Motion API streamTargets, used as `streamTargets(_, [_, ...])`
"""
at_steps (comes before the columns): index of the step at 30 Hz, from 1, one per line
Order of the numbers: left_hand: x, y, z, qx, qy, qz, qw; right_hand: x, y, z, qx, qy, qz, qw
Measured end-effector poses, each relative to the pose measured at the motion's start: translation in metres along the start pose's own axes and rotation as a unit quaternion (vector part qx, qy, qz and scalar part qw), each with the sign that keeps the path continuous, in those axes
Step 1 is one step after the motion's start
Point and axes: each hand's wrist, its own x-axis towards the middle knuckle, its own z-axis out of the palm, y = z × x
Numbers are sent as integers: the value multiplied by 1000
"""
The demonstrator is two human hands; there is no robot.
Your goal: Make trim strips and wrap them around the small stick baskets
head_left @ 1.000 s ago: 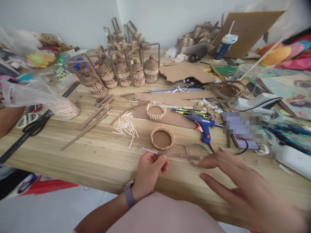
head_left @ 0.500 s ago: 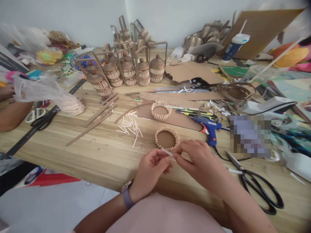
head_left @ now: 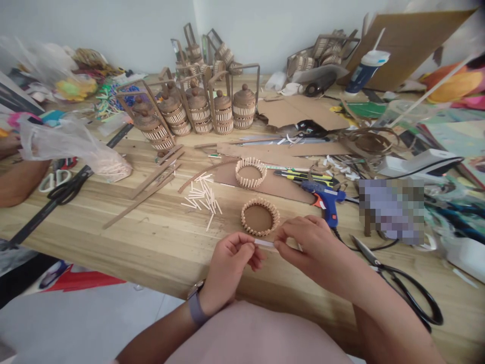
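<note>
Between my two hands a short white strip (head_left: 264, 243) is stretched level above the table's near side. My left hand (head_left: 237, 255), with a watch on its wrist, pinches the strip's left end. Thumb and fingers of my right hand (head_left: 299, 240) close on the right end. Just beyond my hands sits a round ring of small wooden sticks (head_left: 244, 218) with a brown base. A second, similar stick ring (head_left: 250, 173) stands behind it. Loose pale sticks (head_left: 204, 196) lie in a pile to the left.
A blue glue gun (head_left: 330, 205) and black-handled scissors (head_left: 411, 293) lie to the right. Several lidded wooden baskets (head_left: 242, 108) with tall handles stand at the back. Thin wooden strips (head_left: 142, 199) and a plastic bag of sticks (head_left: 109, 164) are at left, near another person's arm (head_left: 22, 179).
My hands have moved slightly apart, so more of the white strip shows between them. My right hand has shifted a little to the right.
</note>
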Motion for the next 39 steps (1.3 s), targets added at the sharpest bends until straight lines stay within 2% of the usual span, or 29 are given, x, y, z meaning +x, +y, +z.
streamTargets(13, [-1, 4, 1, -16, -3, 36, 999, -1, -5, -10, 17, 19, -23, 999])
streamTargets(19, [-1, 27, 15, -34, -22, 79, 996, -5, -9, -22, 29, 64, -58, 996])
streamTargets(24, [-4, 70, 36, -10, -66, 172, 983, -9, -19, -54, 12, 153, -66, 986])
streamTargets(26, [-4, 87, 44, -2, -77, 221, 972, -11, -26, -68, -12, 216, -79, 973])
streamTargets(27, [-4, 95, 48, 1, -80, 244, 967, -12, -30, -74, -32, 264, -80, 961])
streamTargets(29, [-3, 105, 54, 8, -77, 275, 958, -16, -39, -81, -82, 380, -75, 918])
streamTargets(31, [-3, 110, 59, 18, -68, 292, 954, -21, -47, -82, -128, 456, -79, 877])
streamTargets(33, [-3, 110, 63, 38, -61, 304, 950, -24, -54, -79, -159, 471, -90, 863])
streamTargets(39, [-4, 98, 66, 140, -44, 353, 924, -23, -55, -71, -194, 468, -81, 858])
